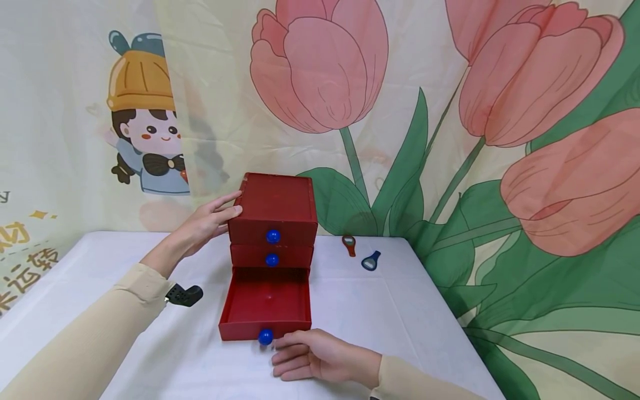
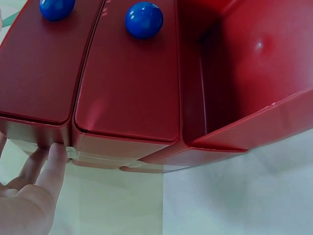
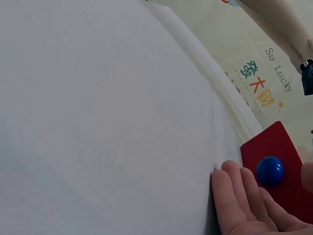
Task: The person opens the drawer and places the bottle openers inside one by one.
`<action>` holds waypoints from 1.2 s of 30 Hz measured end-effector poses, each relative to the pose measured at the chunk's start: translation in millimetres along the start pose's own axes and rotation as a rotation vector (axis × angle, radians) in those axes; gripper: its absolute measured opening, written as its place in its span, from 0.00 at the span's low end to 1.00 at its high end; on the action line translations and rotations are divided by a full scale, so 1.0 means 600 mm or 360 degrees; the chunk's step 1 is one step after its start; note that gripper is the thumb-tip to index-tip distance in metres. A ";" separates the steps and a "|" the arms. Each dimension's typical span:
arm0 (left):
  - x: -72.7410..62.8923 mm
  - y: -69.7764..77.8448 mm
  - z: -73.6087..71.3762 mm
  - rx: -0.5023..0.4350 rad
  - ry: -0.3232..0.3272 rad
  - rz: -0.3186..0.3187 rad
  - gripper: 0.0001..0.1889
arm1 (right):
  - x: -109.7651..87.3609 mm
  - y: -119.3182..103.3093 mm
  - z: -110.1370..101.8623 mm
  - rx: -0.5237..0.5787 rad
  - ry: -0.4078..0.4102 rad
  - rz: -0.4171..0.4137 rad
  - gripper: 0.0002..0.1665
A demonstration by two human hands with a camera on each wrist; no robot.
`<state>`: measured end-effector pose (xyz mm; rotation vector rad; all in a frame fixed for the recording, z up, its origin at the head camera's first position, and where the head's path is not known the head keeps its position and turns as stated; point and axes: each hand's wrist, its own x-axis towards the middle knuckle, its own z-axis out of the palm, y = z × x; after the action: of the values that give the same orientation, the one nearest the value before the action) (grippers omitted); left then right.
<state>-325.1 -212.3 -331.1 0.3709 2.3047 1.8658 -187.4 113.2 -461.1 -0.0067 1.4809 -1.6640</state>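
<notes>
A red three-drawer cabinet stands on the table with a blue ball knob on each drawer. Its bottom drawer is pulled well out, and nothing lies inside; the upper two are closed. My left hand rests against the cabinet's upper left side; the left wrist view shows its fingertips touching the side wall of the top section. Low in front, my right hand lies sideways beside the bottom knob, palm toward the drawer and fingers loosely extended, holding nothing.
Behind the cabinet's right side lie two small round-headed items with short handles, one red-brown and one blue. A white cloth covers the table. A printed curtain with tulips hangs right behind it.
</notes>
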 end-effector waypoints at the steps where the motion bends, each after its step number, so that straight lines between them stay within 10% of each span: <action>1: 0.000 0.000 0.000 0.0001 0.0001 0.0000 0.42 | -0.005 -0.002 -0.005 -0.0015 -0.0004 0.0000 0.27; 11: -0.004 0.003 -0.004 0.0008 0.0012 0.0001 0.42 | -0.052 -0.038 -0.086 -0.0436 0.0009 -0.0129 0.28; 22: -0.007 0.004 -0.006 0.0007 0.0010 0.0011 0.42 | -0.098 -0.138 -0.231 -0.1220 0.0470 -0.0570 0.24; 36: -0.007 0.003 0.001 -0.0004 -0.0001 0.0039 0.42 | -0.068 -0.182 -0.364 -0.1910 0.0907 -0.0932 0.22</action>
<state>-320.6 -213.0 -329.7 0.4009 2.3073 1.8795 -342.4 300.7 -415.1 -0.7228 2.9282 -0.9235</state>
